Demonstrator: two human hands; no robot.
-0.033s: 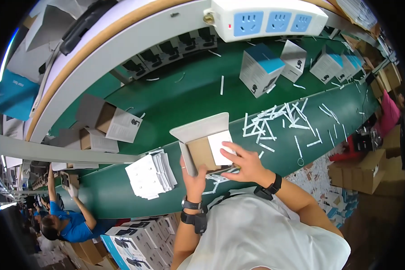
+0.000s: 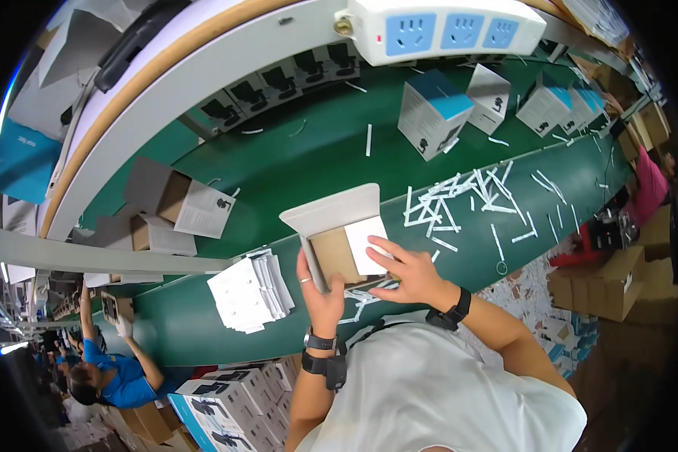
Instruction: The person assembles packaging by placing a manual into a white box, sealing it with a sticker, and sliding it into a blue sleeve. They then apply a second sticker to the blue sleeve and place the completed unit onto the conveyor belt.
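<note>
An open cardboard box (image 2: 333, 253), grey-white outside and brown inside, is held over the near edge of the green work surface, its lid (image 2: 331, 209) raised on the far side. My left hand (image 2: 324, 297) grips its left and near walls, thumb over the near rim. A flat white piece, apparently a folded leaflet (image 2: 363, 248), covers the right part of the opening. Across its right side lie the fingers of my right hand (image 2: 414, 273), with the thumb low at the near rim. The box's underside is hidden.
White paper stacks (image 2: 250, 290) lie left of the box. Loose white strips (image 2: 459, 197) are strewn to the right. Beyond stand boxes with blue tops (image 2: 437, 105); open boxes (image 2: 203, 211) sit at far left. A power strip (image 2: 444, 32) hangs ahead. A co-worker (image 2: 117, 373) is at left.
</note>
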